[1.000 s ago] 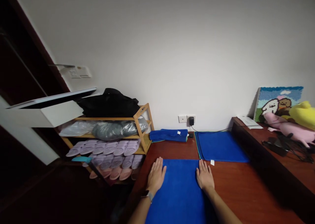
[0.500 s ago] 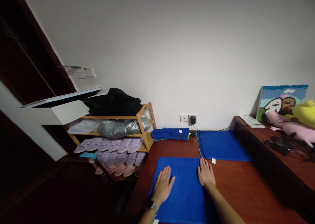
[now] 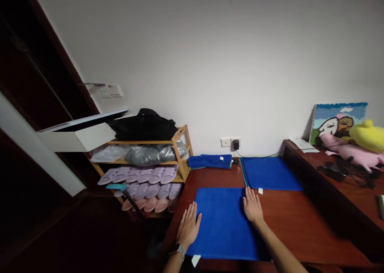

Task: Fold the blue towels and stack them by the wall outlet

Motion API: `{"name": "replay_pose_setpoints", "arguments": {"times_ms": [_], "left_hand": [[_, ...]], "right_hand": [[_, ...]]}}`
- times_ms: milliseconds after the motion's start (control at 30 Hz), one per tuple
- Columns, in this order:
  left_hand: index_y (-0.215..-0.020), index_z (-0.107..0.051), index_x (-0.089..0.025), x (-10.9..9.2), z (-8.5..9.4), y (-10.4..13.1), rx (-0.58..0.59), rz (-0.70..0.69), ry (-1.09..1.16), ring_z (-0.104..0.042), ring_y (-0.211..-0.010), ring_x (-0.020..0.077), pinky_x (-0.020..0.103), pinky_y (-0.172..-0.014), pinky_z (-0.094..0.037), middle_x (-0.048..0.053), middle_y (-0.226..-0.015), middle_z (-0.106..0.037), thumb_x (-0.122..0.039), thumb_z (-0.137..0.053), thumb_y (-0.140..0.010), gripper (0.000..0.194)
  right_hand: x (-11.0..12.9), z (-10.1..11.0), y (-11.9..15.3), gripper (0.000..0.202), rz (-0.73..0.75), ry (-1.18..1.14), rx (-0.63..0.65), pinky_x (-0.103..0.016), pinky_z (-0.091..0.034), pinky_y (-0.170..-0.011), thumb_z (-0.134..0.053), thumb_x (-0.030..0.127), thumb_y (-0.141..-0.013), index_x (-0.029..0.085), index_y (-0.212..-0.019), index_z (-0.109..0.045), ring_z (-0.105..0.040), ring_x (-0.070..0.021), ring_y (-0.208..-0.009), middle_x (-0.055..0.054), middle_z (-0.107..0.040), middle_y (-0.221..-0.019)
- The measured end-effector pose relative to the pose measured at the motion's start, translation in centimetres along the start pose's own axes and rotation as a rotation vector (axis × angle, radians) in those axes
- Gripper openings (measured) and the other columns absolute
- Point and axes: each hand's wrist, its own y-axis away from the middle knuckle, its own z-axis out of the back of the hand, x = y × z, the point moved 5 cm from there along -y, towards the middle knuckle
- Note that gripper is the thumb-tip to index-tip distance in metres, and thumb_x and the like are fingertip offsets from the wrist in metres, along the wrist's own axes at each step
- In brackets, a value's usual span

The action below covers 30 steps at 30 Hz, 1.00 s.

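A blue towel (image 3: pixel 223 221) lies spread flat on the reddish-brown table (image 3: pixel 288 221), with a white tag at its near left corner. My left hand (image 3: pixel 189 225) rests flat at the towel's left edge, fingers stretched forward; a watch is on that wrist. On the towel's right edge, near its far corner, my right hand (image 3: pixel 252 205) lies flat with fingers extended. Neither hand grips anything. Behind, to the right, a second blue towel (image 3: pixel 273 173) lies flat with a white tag. Rolled or folded blue towels (image 3: pixel 210 161) sit at the table's back left.
A wooden shoe rack (image 3: pixel 180 157) with slippers (image 3: pixel 150 175) and a black bag (image 3: pixel 144 125) stands left. A plug (image 3: pixel 236 145) is in the wall socket, its cord running right. On a raised surface right are a pink plush toy (image 3: pixel 351 153) and a dog picture (image 3: pixel 339 121).
My left hand has slid left, from on top of the towel to its left edge. My right hand stays at the right edge. The view has shifted slightly.
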Motion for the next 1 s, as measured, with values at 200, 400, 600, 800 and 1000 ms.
{"name": "replay_pose_setpoints", "arguments": {"times_ms": [200,400,600,800,1000], "left_hand": [[-0.162,-0.026,-0.016,0.3,-0.5,-0.3,-0.028,-0.015,0.025,-0.028,-0.154,0.0238,0.047,-0.126,-0.026,0.009,-0.167,-0.03,-0.054,-0.023,-0.105,0.068],[-0.161,-0.028,-0.013,-0.1,0.1,-0.5,0.021,-0.004,0.006,-0.026,-0.154,0.0241,0.047,-0.127,-0.023,0.011,-0.167,-0.028,-0.054,-0.024,-0.105,0.069],[-0.159,-0.033,-0.013,-0.6,1.6,-0.7,0.034,-0.018,-0.058,-0.029,-0.153,0.0257,0.05,-0.125,-0.027,0.012,-0.165,-0.032,-0.05,-0.027,-0.104,0.066],[-0.16,-0.032,-0.031,-1.6,3.2,4.4,-0.058,-0.281,0.015,-0.034,-0.151,0.0197,0.043,-0.124,-0.033,-0.001,-0.165,-0.035,-0.047,-0.032,-0.106,0.056],[-0.154,-0.042,-0.04,-0.2,4.2,6.9,0.042,-0.303,0.121,-0.045,-0.145,0.0197,0.041,-0.12,-0.04,-0.005,-0.159,-0.047,-0.048,-0.039,-0.105,0.049]], "right_hand": [[0.4,-0.6,8.0,0.066,0.103,-0.083,-0.003,-0.043,-0.013,-0.129,-0.015,0.045,-0.102,0.018,-0.162,-0.021,-0.012,-0.0209,-0.157,0.003,-0.017,-0.169],[1.0,-1.9,13.0,0.066,0.115,-0.14,0.025,-0.047,-0.012,-0.13,-0.021,0.05,-0.102,0.021,-0.161,-0.026,-0.014,-0.0237,-0.157,0.002,-0.02,-0.167],[0.8,-1.7,13.7,0.066,0.153,-0.202,0.021,-0.046,-0.011,-0.13,-0.019,0.053,-0.103,0.023,-0.161,-0.023,-0.013,-0.0224,-0.157,0.004,-0.017,-0.167],[0.9,-1.6,13.5,0.065,0.135,-0.226,0.035,-0.045,-0.01,-0.13,-0.02,0.053,-0.102,0.024,-0.161,-0.024,-0.012,-0.0221,-0.157,0.004,-0.017,-0.168],[0.1,-1.1,12.4,0.062,0.129,-0.239,0.036,-0.045,-0.014,-0.129,-0.03,0.043,-0.099,0.023,-0.157,-0.04,-0.021,-0.0228,-0.156,0.0,-0.03,-0.166]]}}
